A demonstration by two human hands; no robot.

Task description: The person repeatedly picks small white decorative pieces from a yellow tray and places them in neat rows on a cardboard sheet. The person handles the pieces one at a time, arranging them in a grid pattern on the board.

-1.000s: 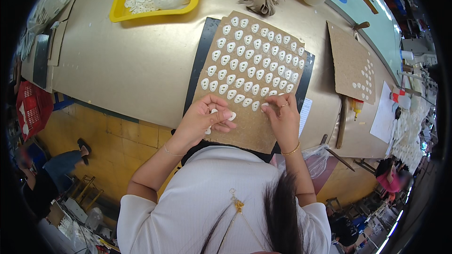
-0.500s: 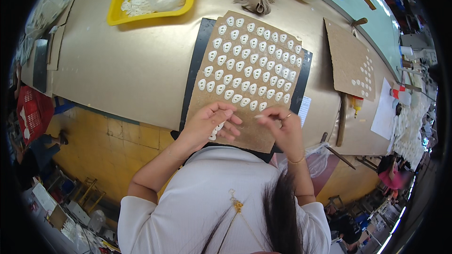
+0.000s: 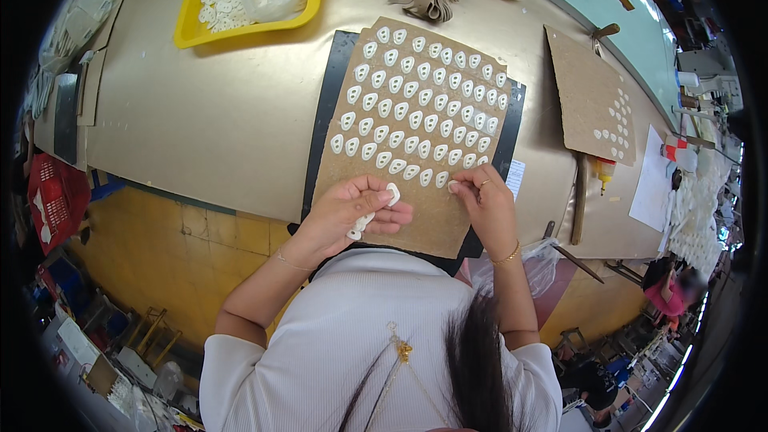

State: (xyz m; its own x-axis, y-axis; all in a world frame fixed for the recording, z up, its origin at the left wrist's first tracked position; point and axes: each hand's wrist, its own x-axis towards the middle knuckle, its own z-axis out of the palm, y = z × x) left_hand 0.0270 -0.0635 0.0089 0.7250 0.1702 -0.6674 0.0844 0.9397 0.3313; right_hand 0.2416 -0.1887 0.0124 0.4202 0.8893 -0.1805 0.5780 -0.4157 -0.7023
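Note:
A brown board [image 3: 384, 222] lies in front of me with rows of small white teardrop-shaped patches [image 3: 415, 120], each with dark spots in the middle. My left hand [image 3: 352, 208] is over the board's lower left. It pinches one white patch [image 3: 394, 194] between thumb and finger and keeps a few more [image 3: 360, 227] in the curled fingers. My right hand [image 3: 487, 200] is at the right end of the lowest row, its thumb and fingertips closed on a white patch [image 3: 454, 186] at the board's surface. The fingers partly cover that patch.
Under the board is a black sheet [image 3: 324, 104]. A yellow tray [image 3: 186, 24] of loose white patches and a plastic bag stands at the far left. A second brown board [image 3: 580, 104], a yellow glue bottle [image 3: 605, 176] and a wooden-handled tool [image 3: 580, 208] are on the right.
My right hand has moved up to the end of the lowest row with a white patch. A patch now shows at my left thumb and fingertip. The view has shifted slightly.

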